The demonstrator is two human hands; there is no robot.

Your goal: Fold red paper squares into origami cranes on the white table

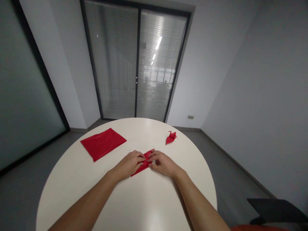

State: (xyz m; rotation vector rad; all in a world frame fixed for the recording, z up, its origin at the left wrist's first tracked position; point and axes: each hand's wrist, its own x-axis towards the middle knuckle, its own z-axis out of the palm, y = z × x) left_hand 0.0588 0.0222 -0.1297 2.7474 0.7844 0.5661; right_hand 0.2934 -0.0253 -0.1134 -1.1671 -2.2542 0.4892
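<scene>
A piece of folded red origami paper [141, 167] lies on the table between my hands, its lower left corner sticking out towards me. From the left, my left hand [131, 163] presses its curled fingertips onto the paper, thumb close to the fingers. My right hand [163, 162] grips the paper's right side, with thumb and fingers bent around the edge. Part of the paper is hidden under the fingers, so its exact folds do not show. Beyond my right hand stands a finished red paper crane [171, 137].
At the left of the round white table [149, 205] lies a stack of red paper sheets [103, 143]. A dark chair [276, 208] is at the lower right. Behind the table are glass doors with blinds [120, 64] and pale walls.
</scene>
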